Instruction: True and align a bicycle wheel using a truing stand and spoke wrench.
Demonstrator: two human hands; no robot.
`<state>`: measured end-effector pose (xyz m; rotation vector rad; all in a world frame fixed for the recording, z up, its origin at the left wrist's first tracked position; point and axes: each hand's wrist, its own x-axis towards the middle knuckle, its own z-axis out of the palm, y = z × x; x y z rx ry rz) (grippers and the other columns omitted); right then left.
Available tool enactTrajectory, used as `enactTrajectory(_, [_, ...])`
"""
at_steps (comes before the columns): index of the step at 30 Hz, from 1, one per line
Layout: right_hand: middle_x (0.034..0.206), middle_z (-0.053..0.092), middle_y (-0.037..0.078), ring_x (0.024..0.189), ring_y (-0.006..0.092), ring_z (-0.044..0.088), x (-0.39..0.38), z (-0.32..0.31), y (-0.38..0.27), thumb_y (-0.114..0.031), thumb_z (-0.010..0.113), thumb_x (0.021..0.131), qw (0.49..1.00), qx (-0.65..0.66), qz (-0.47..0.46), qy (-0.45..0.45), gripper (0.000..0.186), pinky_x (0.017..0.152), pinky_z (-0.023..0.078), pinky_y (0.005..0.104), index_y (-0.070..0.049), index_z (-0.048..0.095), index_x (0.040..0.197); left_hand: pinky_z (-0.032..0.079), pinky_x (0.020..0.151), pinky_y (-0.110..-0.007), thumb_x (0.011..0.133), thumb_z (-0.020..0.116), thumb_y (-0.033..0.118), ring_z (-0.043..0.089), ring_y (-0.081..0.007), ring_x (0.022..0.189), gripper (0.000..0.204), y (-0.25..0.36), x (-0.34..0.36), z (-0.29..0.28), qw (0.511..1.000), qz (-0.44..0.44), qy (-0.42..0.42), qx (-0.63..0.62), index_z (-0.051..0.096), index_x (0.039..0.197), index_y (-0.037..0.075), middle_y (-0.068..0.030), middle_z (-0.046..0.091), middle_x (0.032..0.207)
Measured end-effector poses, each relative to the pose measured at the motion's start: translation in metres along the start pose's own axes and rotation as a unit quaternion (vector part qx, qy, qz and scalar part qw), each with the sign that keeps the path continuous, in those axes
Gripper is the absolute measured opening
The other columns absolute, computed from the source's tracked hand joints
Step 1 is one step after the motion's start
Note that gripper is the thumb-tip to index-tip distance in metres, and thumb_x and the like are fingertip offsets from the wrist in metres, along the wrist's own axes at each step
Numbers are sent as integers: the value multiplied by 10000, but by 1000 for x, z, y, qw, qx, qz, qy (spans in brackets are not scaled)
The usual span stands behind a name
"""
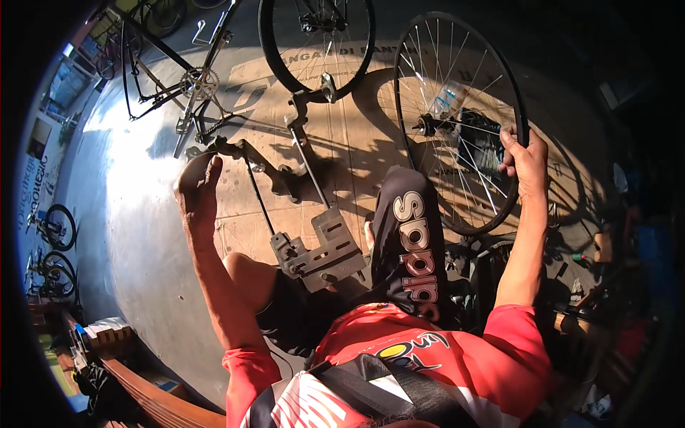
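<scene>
My right hand (528, 157) is closed round the edge of a spoked bicycle wheel (399, 78), a bare black rim with no tyre that I can see. The wheel stands tilted beside my right knee, its hub (427, 125) facing left. My left hand (198, 182) is curled at the left arm of a metal wheel truing stand (230, 148); its fingers are in shadow and partly hidden. Two rods join the stand's arms to a slotted base plate (325, 246) between my legs. The wheel is apart from the stand.
Flattened cardboard (242, 207) covers the floor. Beyond the stand is another wheel with a black tyre (265, 43); a bicycle frame with a crankset (200, 84) lies at the far left. A wooden bench (153, 392) is at lower left, and cluttered tools (578, 289) lie in shadow at right.
</scene>
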<state>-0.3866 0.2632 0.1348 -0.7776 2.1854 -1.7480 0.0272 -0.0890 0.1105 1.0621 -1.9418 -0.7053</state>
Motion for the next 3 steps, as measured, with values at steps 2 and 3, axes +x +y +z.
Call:
enactTrajectory(2, [659, 581, -21, 440, 22, 449, -4, 3, 1, -184, 727, 904, 1000, 5, 12, 28, 171, 414, 373, 198, -35, 669, 965, 489, 761, -281, 946, 727, 254, 613, -119, 833, 294, -8, -7, -25, 997, 3, -10, -73, 733, 1121, 17, -50, 696, 898])
enactTrajectory(3, [677, 633, -5, 421, 11, 440, -6, 3, -6, -180, 726, 901, 999, -1, 27, 26, 208, 401, 368, 195, -22, 680, 1028, 489, 761, -281, 946, 727, 254, 613, -119, 833, 294, -15, -15, -50, 998, -8, 24, -57, 733, 1121, 17, -50, 696, 898])
